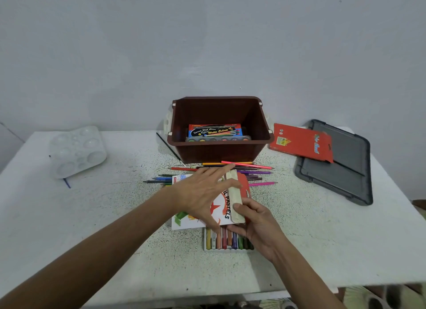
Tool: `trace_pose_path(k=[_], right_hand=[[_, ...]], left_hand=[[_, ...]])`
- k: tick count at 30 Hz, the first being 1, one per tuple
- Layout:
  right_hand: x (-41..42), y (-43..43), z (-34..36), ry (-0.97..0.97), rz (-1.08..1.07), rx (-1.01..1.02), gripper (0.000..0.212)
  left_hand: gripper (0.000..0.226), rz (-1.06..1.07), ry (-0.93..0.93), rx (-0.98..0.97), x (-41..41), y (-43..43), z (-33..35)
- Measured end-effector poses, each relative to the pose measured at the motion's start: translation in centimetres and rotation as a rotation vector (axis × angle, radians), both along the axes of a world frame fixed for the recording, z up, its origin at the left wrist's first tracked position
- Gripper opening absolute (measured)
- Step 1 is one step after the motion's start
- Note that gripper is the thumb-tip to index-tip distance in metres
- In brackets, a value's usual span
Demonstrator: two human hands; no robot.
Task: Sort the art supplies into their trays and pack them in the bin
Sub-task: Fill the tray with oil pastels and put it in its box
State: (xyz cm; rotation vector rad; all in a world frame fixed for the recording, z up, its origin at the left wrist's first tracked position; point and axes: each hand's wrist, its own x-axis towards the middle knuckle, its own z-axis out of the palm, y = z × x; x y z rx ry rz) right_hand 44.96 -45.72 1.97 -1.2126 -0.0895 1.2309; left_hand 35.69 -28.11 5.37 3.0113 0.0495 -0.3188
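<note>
Spread over a white speckled surface, with a brown plastic bin at 12 o'clock, already holding a blue-and-red watercolour box on its floor. At 2 o'clock, a dark grey plastic lid, with a flat red cardboard carton lying partly on it. At 10 o'clock, a white plastic mixing palette. At centre, just in front of the bin and over a scatter of loose coloured pencils: a white-and-red cardboard oil-pastel sleeve, long axis running 9 to 3, cream end flap open at the 3 o'clock end. Just at 6 o'clock from the sleeve, against its near edge, a white plastic tray of oil pastels, apparently also long from 9 to 3, sticks pointing 12 to 6. Left hand laid across the sleeve's top, fingers straight and spread, grip not closed; no telling the thumb's hold. Right hand clamped on the sleeve's near 3 o'clock corner, thumb on the flap, right over the tray and so the nearer of the two. Judged from this: next, bringing the tray round to the 3 o'clock mouth and sliding it in lengthwise toward 9, kept parallel to the sleeve.
</note>
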Motion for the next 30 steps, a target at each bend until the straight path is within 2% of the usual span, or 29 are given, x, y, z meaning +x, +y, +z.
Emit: trace_pose_path(k=[4, 7, 8, 10, 12, 16, 19, 21, 25, 27, 30], right_hand=[[-0.1, 0.1, 0.1, -0.036, 0.012, 0.013, 0.022], [-0.2, 0.2, 0.3, -0.062, 0.039, 0.037, 0.019], [-0.2, 0.3, 0.5, -0.124, 0.065, 0.022, 0.018], [0.3, 0.5, 0.7, -0.387, 0.156, -0.053, 0.021], [1.4, 0.7, 0.6, -0.752, 0.308, -0.109, 0.034], [4.4, 1.5, 0.0, -1.664, 0.844, -0.125, 0.056], [5.7, 2.5, -0.1, -2.109, 1.227, -0.037, 0.073], [5.8, 3.4, 0.7, -2.26, 1.476, -0.012, 0.089], [5.0, 5.1, 2.2, -2.376, 1.912, -0.118, 0.117], [4.2, 5.8, 2.1, -2.431, 1.999, -0.137, 0.124], [3.4, 6.7, 1.5, -2.505, 2.003, -0.078, 0.129]], left_hand=[[0.112, 0.057, -0.004, 0.008, -0.9, 0.1, -0.5], [0.104, 0.112, -0.006, -0.068, -2.2, 0.6, -0.9], [0.102, 0.131, -0.009, -0.09, -2.7, 0.8, -1.0], [0.101, 0.164, -0.009, -0.123, -4.0, 1.5, -1.3], [0.102, 0.197, -0.001, -0.133, -5.4, 2.2, -1.4], [0.107, 0.235, -0.005, -0.099, -7.6, 3.1, -1.6], [0.107, 0.245, 0.024, -0.071, -8.9, 3.5, -2.0], [0.107, 0.254, 0.047, -0.043, -9.6, 3.9, -2.0], [0.107, 0.272, 0.132, -0.03, -10.8, 4.4, -1.9], [0.109, 0.27, 0.145, -0.012, -11.3, 4.5, -1.8], [0.113, 0.28, 0.147, -0.003, -11.8, 4.3, -1.8]])
